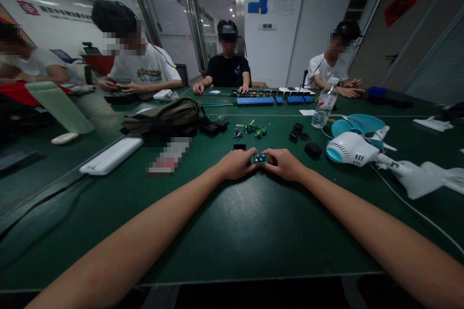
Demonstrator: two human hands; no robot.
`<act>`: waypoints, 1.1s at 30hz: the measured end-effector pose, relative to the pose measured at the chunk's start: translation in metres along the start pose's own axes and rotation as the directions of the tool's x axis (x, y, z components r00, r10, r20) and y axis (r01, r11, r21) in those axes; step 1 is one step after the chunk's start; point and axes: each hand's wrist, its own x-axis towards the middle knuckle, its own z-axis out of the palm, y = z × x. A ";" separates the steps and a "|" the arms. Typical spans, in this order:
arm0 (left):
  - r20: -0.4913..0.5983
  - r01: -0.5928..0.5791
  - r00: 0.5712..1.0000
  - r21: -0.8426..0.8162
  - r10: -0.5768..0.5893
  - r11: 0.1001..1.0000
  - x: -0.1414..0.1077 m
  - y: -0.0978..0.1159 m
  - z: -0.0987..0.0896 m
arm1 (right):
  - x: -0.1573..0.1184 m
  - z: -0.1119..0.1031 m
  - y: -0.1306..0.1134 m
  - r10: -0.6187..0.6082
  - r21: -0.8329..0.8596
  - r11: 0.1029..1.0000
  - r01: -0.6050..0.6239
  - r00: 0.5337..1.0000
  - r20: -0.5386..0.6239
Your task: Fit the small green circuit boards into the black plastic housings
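Between my two hands, just above the green table (253,222), is a small green circuit board (260,158) with blue and pale parts on it. My left hand (237,163) pinches its left edge, thumb and fingers together. From the other side my right hand (284,164) grips the right edge, and something dark shows behind those fingers. Right behind my left hand lies a small black box (239,147). Farther back, several loose circuit boards (253,129) lie in a group. To the right of my right hand sits a black block (312,150), with small black parts (297,131) behind it.
A white and teal fan (353,148) lies on the right, its cord running along the table. Behind it stands a water bottle (324,106). At left are a dark bag (166,116), a white power bank (112,155) and a green case (60,106). Several people sit around the table.
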 end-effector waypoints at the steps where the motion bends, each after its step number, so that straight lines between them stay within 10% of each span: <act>1: 0.001 0.001 1.000 -0.002 -0.001 1.000 0.000 0.000 0.000 | 0.000 0.000 0.000 -0.002 -0.002 1.000 0.002 1.000 0.004; 33: -0.016 -0.023 1.000 0.005 0.023 1.000 0.000 -0.001 0.002 | 0.000 0.001 0.003 0.002 -0.018 1.000 -0.002 1.000 0.015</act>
